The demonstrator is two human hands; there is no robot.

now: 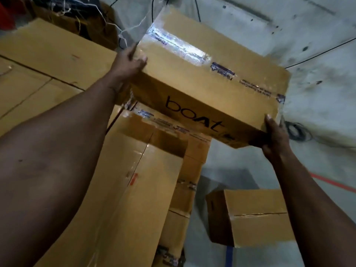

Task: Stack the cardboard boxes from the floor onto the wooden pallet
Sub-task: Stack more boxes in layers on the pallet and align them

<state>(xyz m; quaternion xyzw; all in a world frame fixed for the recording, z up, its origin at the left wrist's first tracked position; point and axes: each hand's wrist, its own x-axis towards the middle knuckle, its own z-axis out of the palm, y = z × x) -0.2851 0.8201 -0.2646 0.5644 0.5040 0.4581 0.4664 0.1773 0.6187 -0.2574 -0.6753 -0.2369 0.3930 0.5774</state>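
Head view: both hands hold boat box raised above box stack. Left hand grips far-left corner, thumb over top edge. Right hand curls under near-right bottom corner. Box tilted, right end overhangs floor. Pallet not visible. Spare box on floor, lower right. Judgement: level box first, square edges with stack below, lower evenly, slide fingers out last.
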